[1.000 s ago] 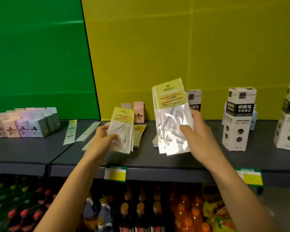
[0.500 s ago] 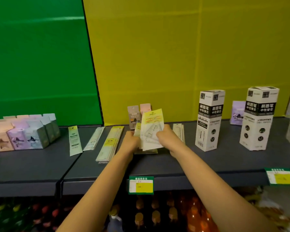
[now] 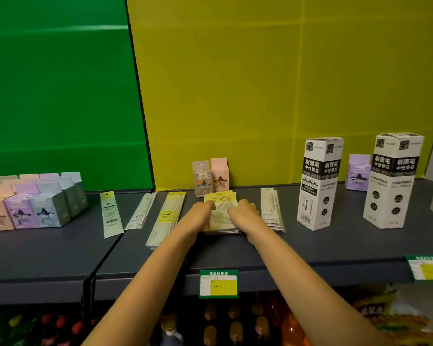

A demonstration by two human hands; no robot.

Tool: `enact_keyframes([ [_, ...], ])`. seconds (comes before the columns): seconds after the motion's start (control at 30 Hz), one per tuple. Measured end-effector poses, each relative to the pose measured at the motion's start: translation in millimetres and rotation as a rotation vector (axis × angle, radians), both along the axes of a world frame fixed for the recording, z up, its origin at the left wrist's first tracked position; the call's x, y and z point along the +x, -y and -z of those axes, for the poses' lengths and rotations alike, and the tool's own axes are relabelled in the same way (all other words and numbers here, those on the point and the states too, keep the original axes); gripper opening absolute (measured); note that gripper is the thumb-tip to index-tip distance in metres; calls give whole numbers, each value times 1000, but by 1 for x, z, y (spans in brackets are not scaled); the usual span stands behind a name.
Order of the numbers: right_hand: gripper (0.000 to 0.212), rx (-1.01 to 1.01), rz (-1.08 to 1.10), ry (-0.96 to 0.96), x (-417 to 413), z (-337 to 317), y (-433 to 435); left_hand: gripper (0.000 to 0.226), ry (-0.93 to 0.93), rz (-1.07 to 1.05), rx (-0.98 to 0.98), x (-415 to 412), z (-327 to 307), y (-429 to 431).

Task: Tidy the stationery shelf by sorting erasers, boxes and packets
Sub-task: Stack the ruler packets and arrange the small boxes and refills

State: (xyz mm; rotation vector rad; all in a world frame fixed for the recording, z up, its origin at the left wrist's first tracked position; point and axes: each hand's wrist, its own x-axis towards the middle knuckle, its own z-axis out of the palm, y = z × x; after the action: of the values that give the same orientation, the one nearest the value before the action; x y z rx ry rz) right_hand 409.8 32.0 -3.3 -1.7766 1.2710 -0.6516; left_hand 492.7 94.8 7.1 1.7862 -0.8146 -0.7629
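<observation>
**Both hands on the packet stack, mid-shelf**

The left hand (image 3: 202,213) and right hand (image 3: 244,212) rest side by side on a stack of clear packets (image 3: 220,216) with yellow headers, which lies flat on the grey shelf (image 3: 310,248). Fingers of both hands are curled down onto the stack, pressing its sides; whether they grip it or only rest on it, I cannot tell.

Just behind the stack stand two small boxes (image 3: 210,178), one grey and one pink, against the yellow back panel. Left of the hands lie long narrow packets (image 3: 166,218), fanned apart. Right of the hands lies another narrow stack (image 3: 271,211). Further right stand two tall white boxes (image 3: 319,183), well apart, with a small purple box (image 3: 358,172) between them at the back. At far left sits a cluster of pastel boxes (image 3: 33,203). A price tag (image 3: 218,283) hangs on the shelf edge below the arms
</observation>
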Motion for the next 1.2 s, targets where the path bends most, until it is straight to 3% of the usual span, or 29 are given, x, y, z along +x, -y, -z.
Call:
enact_keyframes([
  [0.17, 51, 173, 10, 335, -3, 6, 7, 46, -196, 13, -88, 10, 7, 9],
  [0.3, 51, 329, -104, 501, 3, 10, 7, 39, -271, 11, -146, 5, 9, 9],
  [0.4, 61, 348, -164, 470, 6, 4, 5, 28, -294, 41, -137, 3, 5, 8],
  [0.53, 40, 319, -158, 456, 4, -18, 13, 37, -308, 6, -143, 9, -6, 14],
  [0.77, 40, 280, -109, 359, 23, -19, 26, 28, -306, -6, -191, 4, -15, 30],
  [0.87, 53, 273, -99, 395, 24, -13, 34, 24, -310, -4, -185, 6, -17, 33],
  [1.03, 39, 360, -100, 532, 13, -11, 31, 15, -381, 32, -152, 8, -13, 28],
  [1.2, 41, 345, -117, 555, 16, 0, 26, 25, -400, 56, -134, 9, 0, 23],
])
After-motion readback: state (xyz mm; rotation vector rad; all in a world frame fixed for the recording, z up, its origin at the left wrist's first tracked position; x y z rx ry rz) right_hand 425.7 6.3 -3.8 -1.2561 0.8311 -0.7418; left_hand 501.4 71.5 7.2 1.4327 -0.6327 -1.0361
